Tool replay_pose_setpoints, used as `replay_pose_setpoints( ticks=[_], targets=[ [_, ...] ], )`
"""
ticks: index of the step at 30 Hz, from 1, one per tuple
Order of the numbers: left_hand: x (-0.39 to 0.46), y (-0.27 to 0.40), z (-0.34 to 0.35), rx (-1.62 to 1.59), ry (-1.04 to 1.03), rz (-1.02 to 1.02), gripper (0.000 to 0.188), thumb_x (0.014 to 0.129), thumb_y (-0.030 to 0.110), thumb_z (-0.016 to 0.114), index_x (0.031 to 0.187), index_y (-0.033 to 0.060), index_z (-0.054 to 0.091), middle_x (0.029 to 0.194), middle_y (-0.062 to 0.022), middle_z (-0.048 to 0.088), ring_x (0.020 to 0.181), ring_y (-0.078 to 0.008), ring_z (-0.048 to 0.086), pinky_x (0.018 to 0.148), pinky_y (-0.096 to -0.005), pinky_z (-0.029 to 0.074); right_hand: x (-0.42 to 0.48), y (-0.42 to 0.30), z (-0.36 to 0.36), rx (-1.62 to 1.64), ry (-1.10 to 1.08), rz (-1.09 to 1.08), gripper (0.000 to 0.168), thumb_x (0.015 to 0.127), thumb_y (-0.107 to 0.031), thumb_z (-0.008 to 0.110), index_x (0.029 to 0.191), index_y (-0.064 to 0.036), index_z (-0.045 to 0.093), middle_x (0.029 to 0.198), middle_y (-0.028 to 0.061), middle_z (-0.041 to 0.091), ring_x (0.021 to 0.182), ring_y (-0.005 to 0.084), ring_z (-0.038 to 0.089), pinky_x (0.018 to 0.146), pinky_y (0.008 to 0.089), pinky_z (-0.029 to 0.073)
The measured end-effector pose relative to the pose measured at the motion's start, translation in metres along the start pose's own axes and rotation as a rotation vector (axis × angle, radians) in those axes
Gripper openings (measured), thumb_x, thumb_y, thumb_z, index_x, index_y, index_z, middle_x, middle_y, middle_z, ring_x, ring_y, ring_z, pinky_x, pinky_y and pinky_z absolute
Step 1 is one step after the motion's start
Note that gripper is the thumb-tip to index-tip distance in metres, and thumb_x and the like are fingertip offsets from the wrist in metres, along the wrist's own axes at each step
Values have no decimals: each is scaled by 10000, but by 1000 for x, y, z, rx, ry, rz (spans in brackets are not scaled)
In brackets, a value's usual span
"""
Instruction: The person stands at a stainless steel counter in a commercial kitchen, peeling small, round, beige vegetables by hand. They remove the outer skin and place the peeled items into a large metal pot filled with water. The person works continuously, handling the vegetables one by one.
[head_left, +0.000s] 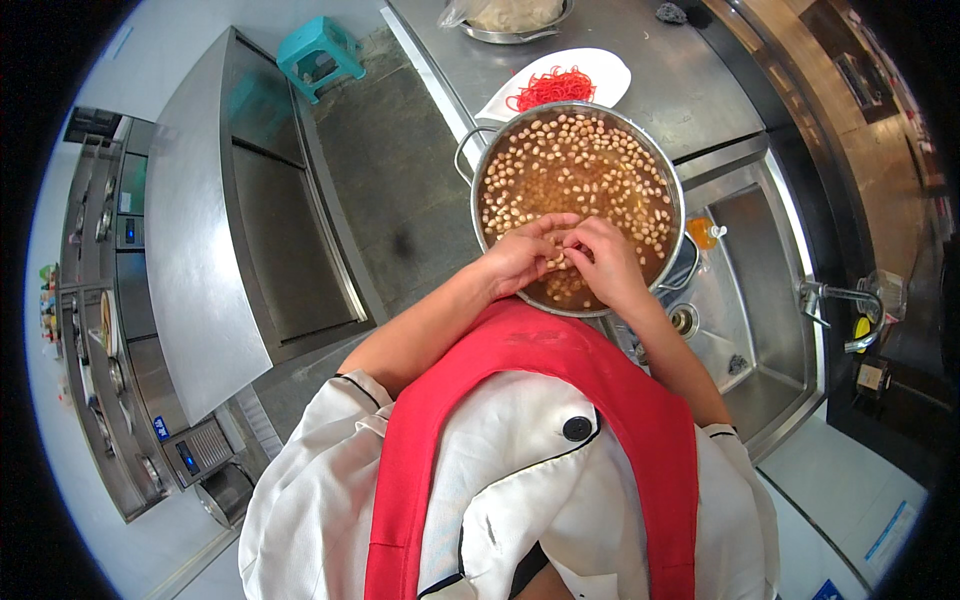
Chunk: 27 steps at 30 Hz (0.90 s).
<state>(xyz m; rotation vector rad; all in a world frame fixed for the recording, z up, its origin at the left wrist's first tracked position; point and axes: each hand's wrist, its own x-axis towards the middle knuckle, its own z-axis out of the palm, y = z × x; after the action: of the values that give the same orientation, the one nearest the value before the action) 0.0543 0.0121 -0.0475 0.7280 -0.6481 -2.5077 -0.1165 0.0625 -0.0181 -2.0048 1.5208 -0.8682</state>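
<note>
Before me is a large round steel pot (678, 196) of brown water. Many peanuts (568, 123) float on it, and more show below the surface. My left hand (523, 253) is cupped over the near side of the pot, with a few peanuts (556, 261) in its fingers. Against them, my right hand (604, 259) has its thumb and fingertips pinched together, apparently on a peanut; its fingers partly hide it. Both hands meet just above the water, close to my red apron (525, 337).
Beyond the pot, a white plate (611, 73) bears red shreds (555, 88). Farther back is a metal basin (517, 36). A sink (776, 352) with a faucet (844, 292) and orange bottle (702, 232) lies right. A steel counter unit (199, 225) and turquoise stool (319, 51) stand left.
</note>
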Motion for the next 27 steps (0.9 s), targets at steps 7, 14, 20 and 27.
replay_pose_setpoints(
  ticks=[7, 14, 20, 27],
  targets=[
    [2, -2, -2, -36, 7, 11, 500, 839, -101, 455, 1324, 7, 397, 1257, -123, 486, 1144, -197, 515, 1019, -346, 419, 0, 2, 2, 91, -35, 119, 76, 756, -43, 648, 786, -18, 583, 846, 115, 566, 800, 280, 582, 699, 373, 463],
    [3, -1, -3, -116, -56, 14, 525, 825, -122, 428, 1332, -8, 354, 1314, -192, 446, 1250, -284, 451, 1060, -402, 386, 0, 26, 2, 395, 31, 290, 60, 832, -55, 640, 834, -5, 607, 793, 35, 590, 705, 112, 579, 673, 236, 461],
    [3, -2, -9, 167, 54, 41, 440, 895, -14, 472, 1329, 11, 399, 1271, -143, 514, 1224, -235, 481, 997, -326, 425, 1, 35, -6, 938, 27, 574, 74, 884, -90, 609, 920, -25, 604, 857, 20, 622, 750, 92, 575, 707, 228, 466],
    [0, 3, 10, 607, 246, 13, 308, 980, 165, 469, 1262, 64, 542, 1042, -46, 629, 986, -124, 559, 905, -270, 439, -1, 32, -12, 1284, 77, 714, 125, 906, -137, 599, 971, -32, 584, 868, 48, 631, 773, 117, 589, 738, 248, 477]
  ],
)
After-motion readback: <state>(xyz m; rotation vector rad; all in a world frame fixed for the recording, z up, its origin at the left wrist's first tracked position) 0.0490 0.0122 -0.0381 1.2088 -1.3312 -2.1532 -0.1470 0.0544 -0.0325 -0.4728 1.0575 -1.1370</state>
